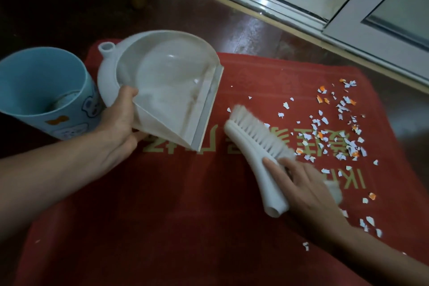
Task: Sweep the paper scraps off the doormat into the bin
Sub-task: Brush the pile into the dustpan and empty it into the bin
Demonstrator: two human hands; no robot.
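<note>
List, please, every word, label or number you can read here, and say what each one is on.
Doormat: gold characters in two rows, upside down to the camera and partly covered by the dustpan and brush; too blurred to quote.
Bin: cartoon animal and bone pictures only, no readable text.
Dustpan and brush: no markings visible.

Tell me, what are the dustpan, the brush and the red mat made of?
The dustpan: probably hard plastic, cloudy see-through, glossy; light glints on its dome. The brush: smooth white plastic handle with soft pale bristles, likely synthetic. The doormat: looks like woven fabric, matte red with fine ribbing.
</note>
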